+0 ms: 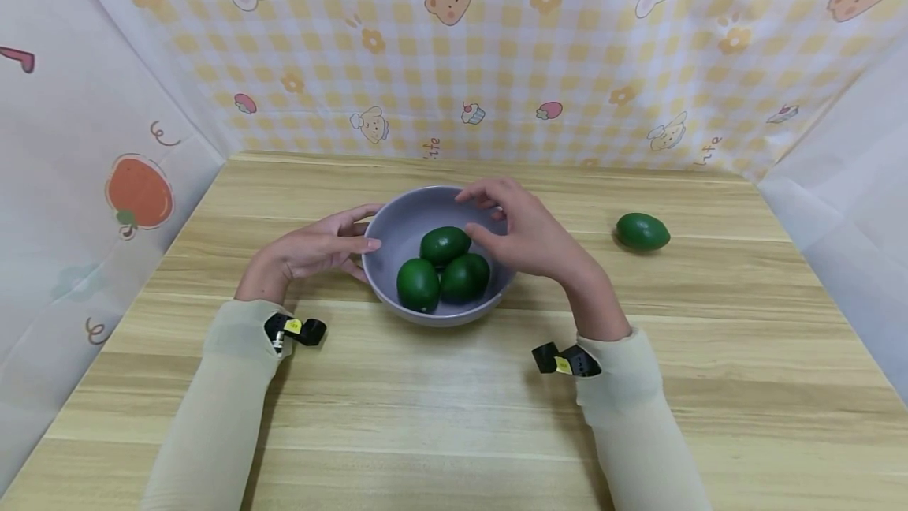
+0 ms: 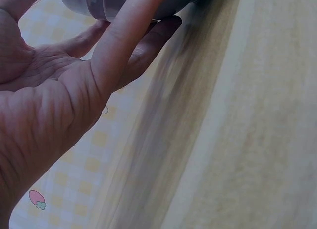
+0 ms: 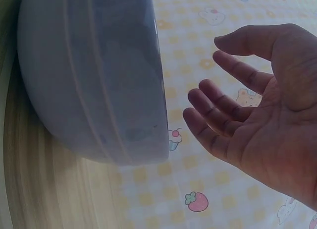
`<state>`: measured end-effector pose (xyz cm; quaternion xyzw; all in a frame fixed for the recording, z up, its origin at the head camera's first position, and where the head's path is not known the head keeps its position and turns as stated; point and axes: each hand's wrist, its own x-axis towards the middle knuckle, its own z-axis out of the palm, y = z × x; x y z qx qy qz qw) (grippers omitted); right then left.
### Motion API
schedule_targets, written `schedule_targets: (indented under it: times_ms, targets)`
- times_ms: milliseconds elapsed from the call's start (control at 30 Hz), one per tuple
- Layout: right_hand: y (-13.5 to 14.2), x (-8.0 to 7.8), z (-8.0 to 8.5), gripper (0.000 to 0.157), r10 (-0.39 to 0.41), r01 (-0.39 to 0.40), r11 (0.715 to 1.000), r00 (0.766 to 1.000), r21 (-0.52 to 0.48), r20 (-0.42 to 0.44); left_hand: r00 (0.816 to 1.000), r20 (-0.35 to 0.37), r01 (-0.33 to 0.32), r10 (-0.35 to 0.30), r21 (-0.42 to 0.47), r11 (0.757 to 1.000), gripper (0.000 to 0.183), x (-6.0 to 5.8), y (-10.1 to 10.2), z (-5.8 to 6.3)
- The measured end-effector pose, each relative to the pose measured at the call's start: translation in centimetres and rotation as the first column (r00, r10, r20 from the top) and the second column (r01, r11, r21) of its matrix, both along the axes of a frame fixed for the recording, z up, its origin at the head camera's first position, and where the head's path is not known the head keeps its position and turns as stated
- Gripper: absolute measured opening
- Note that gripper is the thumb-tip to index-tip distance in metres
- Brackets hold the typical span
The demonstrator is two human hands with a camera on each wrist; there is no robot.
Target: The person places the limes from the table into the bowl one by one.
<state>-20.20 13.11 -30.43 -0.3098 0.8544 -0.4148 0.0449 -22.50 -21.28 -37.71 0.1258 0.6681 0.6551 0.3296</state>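
A grey-purple bowl (image 1: 397,219) stands on the wooden table, with a group of three smooth, dark green, lime-like fruits (image 1: 444,245) at its bottom. My left hand (image 1: 322,247) holds the bowl's left side, thumb over the rim and fingers against the outer wall. In the left wrist view, fingers (image 2: 119,45) reach up to the underside of the bowl (image 2: 104,3). Over the bowl's right rim hovers my right hand (image 1: 525,231), fingers loosely bent and thumb apart. The right wrist view shows that hand (image 3: 257,95) with nothing in its grasp, beside the bowl's outer wall (image 3: 94,80).
Another dark green fruit (image 1: 641,232) lies on the table (image 1: 440,416) to the right of the bowl. A yellow checked cloth (image 1: 496,46) with cartoon prints hangs behind the table's back edge. White printed sheets (image 1: 64,180) rise on both sides.
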Motion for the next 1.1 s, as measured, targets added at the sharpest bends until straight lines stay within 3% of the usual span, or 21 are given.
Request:
schedule_targets:
  times_ms: [733, 1100]
  targets:
    - [0.3, 0.0, -0.4, 0.041, -0.039, 0.036, 0.994, 0.999, 0.101, 0.025, 1.0, -0.017, 0.013, -0.013, -0.017, 1.0, 0.078, 0.3, -0.1, -0.1]
    - [1.0, -0.2, -0.1, 0.04, -0.084, 0.087, 0.987, 0.996, 0.133, -0.028, 1.0, -0.011, 0.012, -0.012, -0.011, 1.0, 0.077, 0.1, 0.0, 0.1]
